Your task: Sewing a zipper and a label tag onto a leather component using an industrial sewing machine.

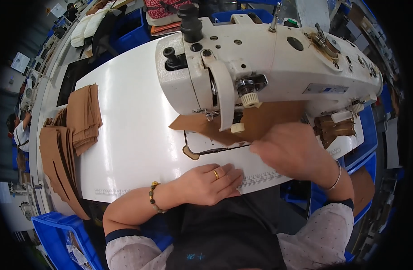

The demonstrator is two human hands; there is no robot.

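Note:
A white sewing machine (269,58) stands on a white table (125,108). Under its head lies a brown piece of fabric (188,122), one pointed corner sticking out to the left. My right hand (287,150), slightly blurred, is closed over the lower right edge of this piece. Its fingers point left and hide whatever they may hold. My left hand (211,184) rests by the table's front edge, fingers curled together. What lies under those fingers is hidden. The needle area is mostly covered by the machine's head.
Stacks of brown pieces (83,119) lie at the table's left end. Behind my right hand sits a bunched brown piece (334,128). Blue bins (67,240) stand low on the left and along the right side. A co-worker (21,132) sits far left.

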